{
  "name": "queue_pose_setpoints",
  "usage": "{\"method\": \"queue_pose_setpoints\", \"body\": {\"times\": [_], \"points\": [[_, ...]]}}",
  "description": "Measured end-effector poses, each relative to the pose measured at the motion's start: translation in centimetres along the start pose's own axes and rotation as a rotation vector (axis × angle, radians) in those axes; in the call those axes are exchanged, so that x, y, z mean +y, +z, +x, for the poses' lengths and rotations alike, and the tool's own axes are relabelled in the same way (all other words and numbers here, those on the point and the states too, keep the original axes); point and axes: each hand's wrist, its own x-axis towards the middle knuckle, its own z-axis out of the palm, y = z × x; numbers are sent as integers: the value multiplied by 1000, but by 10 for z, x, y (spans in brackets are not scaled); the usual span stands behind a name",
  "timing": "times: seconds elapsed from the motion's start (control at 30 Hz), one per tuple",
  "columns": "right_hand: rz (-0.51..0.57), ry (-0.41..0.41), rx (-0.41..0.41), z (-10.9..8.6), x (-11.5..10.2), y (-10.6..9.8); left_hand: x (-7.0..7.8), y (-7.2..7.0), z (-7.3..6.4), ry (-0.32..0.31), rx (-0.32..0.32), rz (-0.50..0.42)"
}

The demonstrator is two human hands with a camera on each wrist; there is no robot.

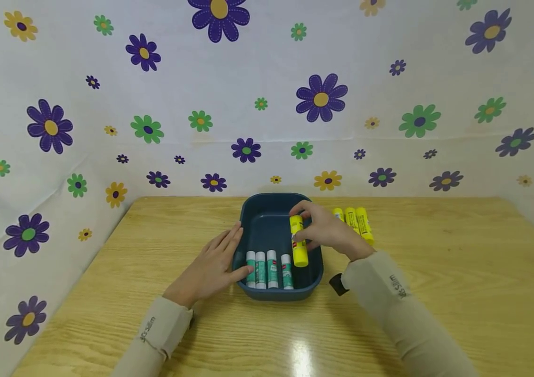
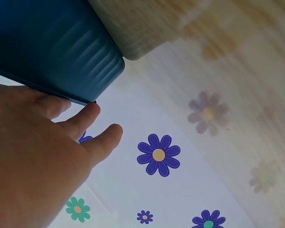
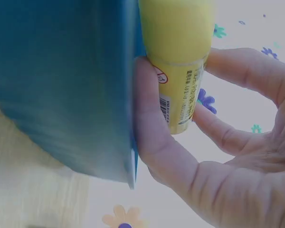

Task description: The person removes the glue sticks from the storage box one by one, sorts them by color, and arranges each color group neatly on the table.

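A dark blue plastic bin (image 1: 276, 295) stands on the table, with several green glue sticks (image 1: 272, 269) with white caps lined up along its near side. My right hand (image 1: 325, 230) pinches a yellow glue stick (image 1: 299, 246) between thumb and fingers over the bin's right part. In the right wrist view the thumb lies between the bin's wall (image 3: 76, 95) and the yellow stick (image 3: 178, 57). My left hand (image 1: 215, 264) rests at the bin's left rim, fingers extended and thumb over the near left corner. The left wrist view shows its fingertips touching the rim.
Three more yellow glue sticks (image 1: 364, 225) lie side by side on the wooden table (image 1: 436, 293), right of the bin and partly behind the right hand. A white cloth with printed flowers (image 1: 262, 68) hangs behind the table and along its left side.
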Motion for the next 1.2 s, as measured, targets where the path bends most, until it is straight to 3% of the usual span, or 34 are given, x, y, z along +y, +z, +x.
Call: {"method": "queue_pose_setpoints", "body": {"times": [0.27,0.63,1.2], "points": [[-5,35,44,-1,0,-21,-1,1,0,1,6,-4],[-51,19,90,-10,4,-54,-2,2,0,15,24,-3],[-99,37,111,-20,15,-90,-2,2,0,4,13,-16]]}}
